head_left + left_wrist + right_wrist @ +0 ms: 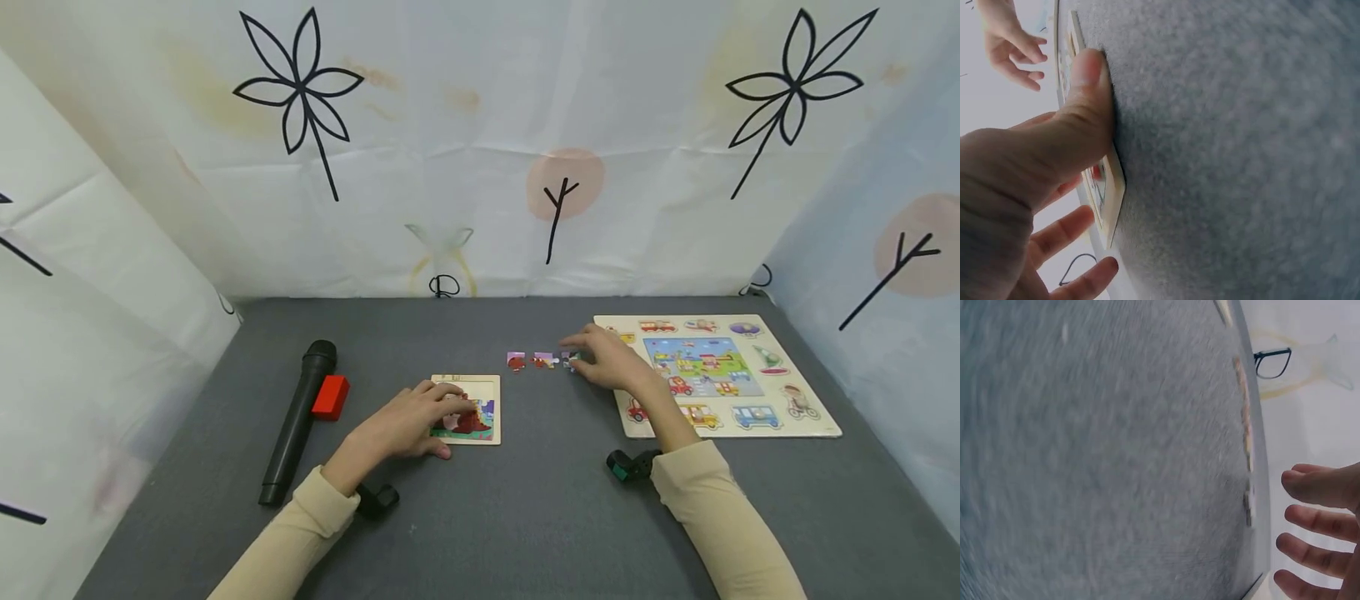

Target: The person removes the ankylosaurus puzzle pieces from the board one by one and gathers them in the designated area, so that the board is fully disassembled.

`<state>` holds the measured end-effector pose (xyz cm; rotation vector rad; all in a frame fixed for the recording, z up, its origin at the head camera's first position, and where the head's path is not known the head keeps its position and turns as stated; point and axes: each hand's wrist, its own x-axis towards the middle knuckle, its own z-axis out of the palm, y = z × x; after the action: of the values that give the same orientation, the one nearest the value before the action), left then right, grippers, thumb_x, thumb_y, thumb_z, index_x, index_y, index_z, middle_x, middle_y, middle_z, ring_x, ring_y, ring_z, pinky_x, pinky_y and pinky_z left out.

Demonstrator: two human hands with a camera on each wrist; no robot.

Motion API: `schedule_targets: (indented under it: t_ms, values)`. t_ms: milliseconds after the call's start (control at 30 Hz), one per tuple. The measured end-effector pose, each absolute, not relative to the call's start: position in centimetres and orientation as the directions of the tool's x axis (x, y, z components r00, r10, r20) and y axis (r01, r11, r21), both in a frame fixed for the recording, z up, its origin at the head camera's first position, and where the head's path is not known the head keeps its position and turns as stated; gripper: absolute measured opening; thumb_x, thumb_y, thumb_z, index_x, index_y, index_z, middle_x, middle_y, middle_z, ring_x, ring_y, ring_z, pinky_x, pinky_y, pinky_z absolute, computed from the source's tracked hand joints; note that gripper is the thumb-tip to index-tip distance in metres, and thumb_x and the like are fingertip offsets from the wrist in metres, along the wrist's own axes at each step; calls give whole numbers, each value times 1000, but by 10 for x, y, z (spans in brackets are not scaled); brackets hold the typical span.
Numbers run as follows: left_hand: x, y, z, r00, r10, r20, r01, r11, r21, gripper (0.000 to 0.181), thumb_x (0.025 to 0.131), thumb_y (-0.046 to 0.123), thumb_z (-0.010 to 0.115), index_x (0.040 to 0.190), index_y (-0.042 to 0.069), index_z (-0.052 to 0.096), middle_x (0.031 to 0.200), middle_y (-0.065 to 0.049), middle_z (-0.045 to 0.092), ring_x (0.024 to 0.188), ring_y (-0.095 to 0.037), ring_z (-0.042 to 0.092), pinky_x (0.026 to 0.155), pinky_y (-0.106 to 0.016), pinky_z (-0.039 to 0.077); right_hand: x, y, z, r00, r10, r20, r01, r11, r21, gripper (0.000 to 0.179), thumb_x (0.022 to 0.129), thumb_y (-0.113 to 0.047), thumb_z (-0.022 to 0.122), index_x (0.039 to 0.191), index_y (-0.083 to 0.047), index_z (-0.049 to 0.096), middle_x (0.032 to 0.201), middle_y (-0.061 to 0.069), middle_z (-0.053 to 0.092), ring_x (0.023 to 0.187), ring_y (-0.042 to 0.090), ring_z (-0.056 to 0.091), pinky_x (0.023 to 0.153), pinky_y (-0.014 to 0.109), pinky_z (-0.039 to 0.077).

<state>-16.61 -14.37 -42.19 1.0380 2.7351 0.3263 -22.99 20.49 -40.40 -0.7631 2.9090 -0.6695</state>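
My left hand [412, 417] lies over the small wooden jigsaw board [496, 412], which bears a red and brown picture. In the left wrist view, the thumb [1088, 112] rests along the board's near edge, with the other fingers spread above and beyond it. Much of the picture is hidden under this hand. My right hand [611, 358] hovers at the right end of a short row of loose jigsaw pieces [543, 360], its fingers apart. The fingertips overlap the dark rightmost piece [568, 358] in the head view. In the right wrist view, nothing shows between the fingers.
A large vehicle puzzle board [787, 350] lies at the right, partly under my right forearm. At the left are a black microphone [295, 429] and a red block [331, 397] touching or close beside it. White patterned cloth [480, 125] surrounds the grey table [510, 525].
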Motion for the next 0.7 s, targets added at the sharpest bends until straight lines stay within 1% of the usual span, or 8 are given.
schedule_targets:
  t_ms: [133,233,300,367,500,600,700]
  values:
    - [-166,-153,-423,-759,644,-97,601,749,279,86,83,48,83,155,24,44,157,-11,44,139,-34,43,106,-63,42,-226,198,-401,-871,-484,83,-462,753,-468,36,97,-8,67,132,2,67,120,26,63,95,37,62,80,49,49]
    - [-168,-160,-424,-789,605,-107,555,777,295,97,81,56,81,160,24,36,160,-12,40,141,-36,40,111,-67,37,-223,193,-400,-866,-492,87,-466,734,-494,37,97,-9,67,133,2,65,121,26,63,98,37,63,81,48,52]
    - [-169,-166,-425,-812,573,-111,520,797,307,102,80,60,81,161,22,32,160,-14,39,142,-38,40,111,-69,36,-221,189,-399,-867,-492,76,-457,726,-513,38,98,-10,67,135,1,64,122,26,63,100,38,63,83,49,52]
    - [-171,-172,-427,-834,540,-115,487,817,310,107,79,62,80,162,20,29,160,-16,37,142,-41,39,110,-70,36,-219,185,-398,-867,-494,70,-454,722,-522,40,98,-11,67,136,0,64,121,25,63,106,38,63,86,51,53]
    - [-172,-182,-428,-860,494,-126,437,842,316,113,77,64,81,162,15,27,160,-19,35,141,-44,39,110,-70,36,-214,177,-396,-857,-510,74,-466,705,-535,42,98,-13,68,137,0,63,121,24,64,105,37,64,88,50,53]
    - [-174,-186,-428,-864,485,-138,425,848,317,115,76,64,82,162,13,27,159,-20,36,140,-44,40,110,-70,36,-211,170,-393,-848,-522,90,-480,686,-546,43,97,-14,69,138,0,62,121,23,65,103,36,64,86,48,53]
    - [-177,-186,-426,-861,485,-151,425,851,308,113,75,64,82,160,11,31,156,-20,40,139,-43,41,110,-69,36,-206,161,-391,-842,-530,99,-489,674,-554,45,97,-16,70,139,-3,62,122,21,65,104,36,65,85,47,54]
